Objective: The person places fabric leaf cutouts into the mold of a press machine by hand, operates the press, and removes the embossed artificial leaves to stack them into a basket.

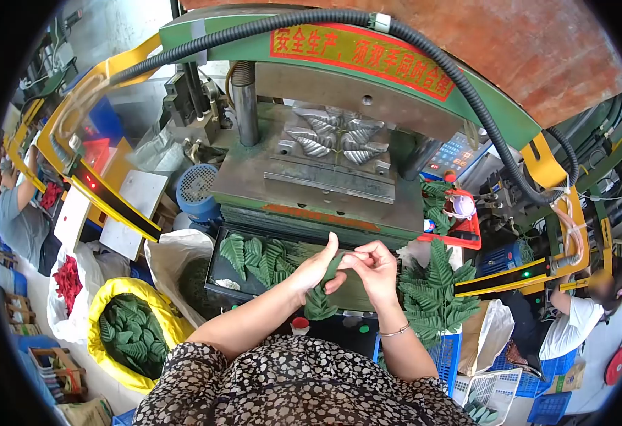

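Note:
My left hand (316,270) is closed around green fabric leaves (319,305), with its thumb pointing up and the leaves hanging below the palm. Beside it, my right hand (375,272) pinches at the upper end of these leaves, fingertips close to my left thumb. How many leaves are in the grip I cannot tell. Just left of my hands, several flat green leaves (257,259) lie on a black tray (220,284) in front of the press. A bunch of ribbed green leaves (435,291) on stems sits to the right of my right hand.
Ahead stands a press with a metal leaf-shaped mold (337,136) on its bed. Yellow guard bars (116,202) flank it. A yellow sack (108,355) of leaves is at left, a red basket (472,234) and blue crate (447,358) at right. Other people (577,319) sit at both sides.

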{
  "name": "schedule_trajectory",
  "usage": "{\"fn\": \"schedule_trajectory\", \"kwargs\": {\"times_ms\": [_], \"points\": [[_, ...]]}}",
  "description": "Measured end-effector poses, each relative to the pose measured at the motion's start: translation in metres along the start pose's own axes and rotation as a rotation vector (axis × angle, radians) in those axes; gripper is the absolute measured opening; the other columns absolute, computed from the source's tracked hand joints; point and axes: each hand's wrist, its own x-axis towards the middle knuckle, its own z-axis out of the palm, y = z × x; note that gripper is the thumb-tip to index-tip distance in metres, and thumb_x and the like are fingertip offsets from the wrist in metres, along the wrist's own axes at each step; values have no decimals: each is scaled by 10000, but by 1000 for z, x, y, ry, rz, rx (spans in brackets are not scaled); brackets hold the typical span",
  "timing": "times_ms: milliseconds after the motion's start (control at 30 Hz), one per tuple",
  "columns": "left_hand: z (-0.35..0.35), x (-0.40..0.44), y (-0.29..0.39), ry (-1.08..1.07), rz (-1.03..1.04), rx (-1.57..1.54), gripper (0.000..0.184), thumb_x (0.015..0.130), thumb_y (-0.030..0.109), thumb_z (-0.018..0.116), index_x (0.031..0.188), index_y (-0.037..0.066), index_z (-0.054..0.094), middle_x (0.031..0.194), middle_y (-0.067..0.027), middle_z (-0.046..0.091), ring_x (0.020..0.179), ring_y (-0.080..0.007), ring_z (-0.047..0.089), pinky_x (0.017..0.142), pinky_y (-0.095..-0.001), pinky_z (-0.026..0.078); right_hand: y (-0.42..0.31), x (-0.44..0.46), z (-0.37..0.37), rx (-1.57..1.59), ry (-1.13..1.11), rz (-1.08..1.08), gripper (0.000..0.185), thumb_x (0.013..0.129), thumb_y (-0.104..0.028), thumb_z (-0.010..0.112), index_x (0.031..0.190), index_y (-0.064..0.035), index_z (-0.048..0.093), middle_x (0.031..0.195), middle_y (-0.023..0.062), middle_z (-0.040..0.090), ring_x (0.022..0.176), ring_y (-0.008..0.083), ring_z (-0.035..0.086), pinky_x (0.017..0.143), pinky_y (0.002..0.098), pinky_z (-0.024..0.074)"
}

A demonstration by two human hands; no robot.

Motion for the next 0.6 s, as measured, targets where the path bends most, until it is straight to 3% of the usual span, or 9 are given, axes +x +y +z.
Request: {"fn": "schedule_trajectory", "kwargs": {"times_ms": [100, 233, 333, 367, 467, 500, 533, 567, 600], "points": [[-27, 26, -29, 94, -30, -28, 757, 955, 717, 288, 1239, 124, 663, 656, -22, 584, 468, -82, 362, 468, -236, 284, 40, -4, 1, -177, 9, 61, 169, 932, -105, 665, 1072, -11, 676, 897, 43, 707, 756, 115, 673, 672, 225, 508], [-42, 48, -60, 116, 220, 462, 712, 997, 647, 282, 1237, 87, 653, 715, -44, 628, 548, -149, 489, 535, -308, 381, 86, -20, -9, -390, 101, 179, 229, 965, -133, 616, 1140, 9, 650, 952, 72, 718, 802, 148, 694, 699, 235, 514], [-49, 61, -69, 280, 568, 1084, 656, 1031, 561, 266, 1271, 68, 626, 959, -92, 700, 852, -253, 633, 771, -390, 484, 88, -23, -17, -343, 181, 202, 276, 991, -152, 571, 1197, 24, 622, 999, 89, 720, 842, 167, 700, 725, 247, 526], [-50, 63, -70, 276, 572, 1086, 656, 1031, 561, 266, 1271, 68, 626, 959, -92, 700, 852, -253, 633, 771, -390, 484, 85, -23, -20, -281, 210, 202, 288, 999, -149, 552, 1221, 26, 609, 1047, 98, 710, 895, 176, 694, 765, 259, 528], [-36, 32, -50, 472, 808, 831, 663, 1025, 565, 265, 1402, 76, 508, 1348, -121, 581, 1272, -293, 503, 1070, -438, 368, 56, -26, -14, -155, 262, 206, 314, 1014, -143, 513, 1267, 29, 582, 1144, 116, 689, 1000, 194, 680, 846, 283, 531], [-31, 25, -45, 475, 808, 835, 663, 1025, 565, 265, 1402, 76, 508, 1348, -121, 581, 1272, -293, 503, 1070, -438, 368, 42, -24, -2, -184, 205, 50, 360, 1011, -157, 503, 1312, 35, 544, 1247, 163, 627, 1133, 246, 611, 952, 330, 481], [-25, 19, -41, 219, 675, 460, 677, 1020, 576, 260, 1435, 79, 457, 1416, -115, 505, 1327, -282, 438, 1108, -431, 316, 27, -22, 9, -212, 146, -106, 409, 1008, -170, 493, 1358, 41, 506, 1351, 211, 565, 1267, 297, 543, 1058, 377, 431], [-17, 13, -37, -33, 526, 87, 696, 1015, 588, 255, 1468, 82, 405, 1484, -109, 429, 1382, -272, 373, 1145, -423, 263, 15, -20, 22, -210, 145, -107, 409, 1008, -170, 493, 1358, 41, 506, 1351, 211, 565, 1267, 297, 543, 1058, 377, 431], [-11, 8, -33, -284, 361, -280, 719, 1010, 599, 250, 1501, 84, 354, 1552, -103, 352, 1436, -261, 308, 1183, -415, 211, 3, -16, 36, -349, 88, -187, 459, 1008, -199, 478, 1401, 38, 451, 1423, 232, 475, 1350, 330, 428, 1116, 423, 337]]}}
